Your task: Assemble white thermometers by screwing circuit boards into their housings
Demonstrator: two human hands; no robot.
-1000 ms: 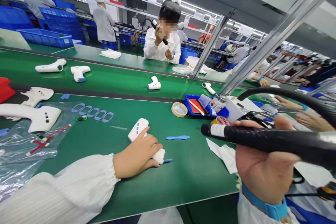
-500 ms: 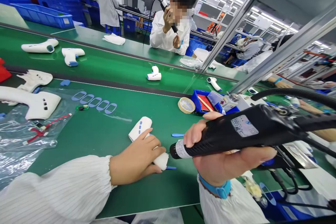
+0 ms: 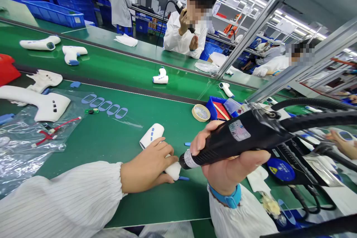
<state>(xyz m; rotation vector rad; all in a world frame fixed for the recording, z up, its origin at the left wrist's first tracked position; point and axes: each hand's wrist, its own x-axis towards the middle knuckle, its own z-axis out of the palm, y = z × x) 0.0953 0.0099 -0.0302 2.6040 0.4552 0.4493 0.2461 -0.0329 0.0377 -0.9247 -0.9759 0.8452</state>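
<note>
Left hand: my fingers clasp the white casing.
Casing: lies on the green table, its blue buttons facing up.
Right hand: I grip the black screwdriver; tip at the casing's right end, contact cannot be told.
Tape roll: just beside the blue tray.
Blue rings: 5, in 1 row.

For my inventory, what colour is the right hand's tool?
The tool is mainly black; it shows best in the head view.
</note>
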